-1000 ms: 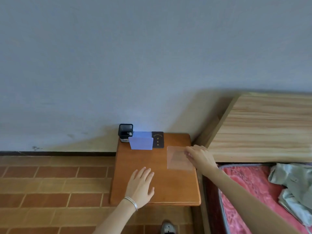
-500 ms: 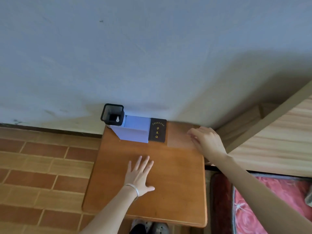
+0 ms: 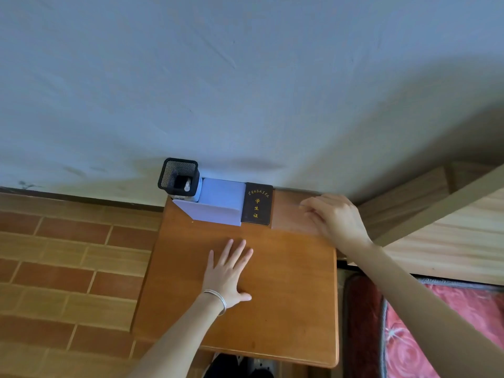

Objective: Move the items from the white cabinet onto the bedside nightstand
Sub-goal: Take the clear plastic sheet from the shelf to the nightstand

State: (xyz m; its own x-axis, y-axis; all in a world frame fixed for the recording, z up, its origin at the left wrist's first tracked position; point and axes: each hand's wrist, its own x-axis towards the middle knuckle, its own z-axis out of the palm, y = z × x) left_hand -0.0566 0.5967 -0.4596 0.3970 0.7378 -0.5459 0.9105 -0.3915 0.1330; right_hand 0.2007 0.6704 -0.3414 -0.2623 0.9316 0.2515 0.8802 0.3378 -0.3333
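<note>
The translucent sheet (image 3: 289, 214) is being laid at the back of the nightstand (image 3: 286, 317) beside the booklet (image 3: 257, 204), extending 1 row, under the bent-fingered right hand (image 3: 336, 218), pinch unclear. The left hand (image 3: 227, 271) is being pressed spread, probably bracing.

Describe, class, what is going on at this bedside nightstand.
A person's right hand pinches a translucent sheet lying at the back right corner of the nightstand, beside a dark booklet. The left hand lies flat on its top. A blue box and mesh pen holder stand along the wall.
</note>
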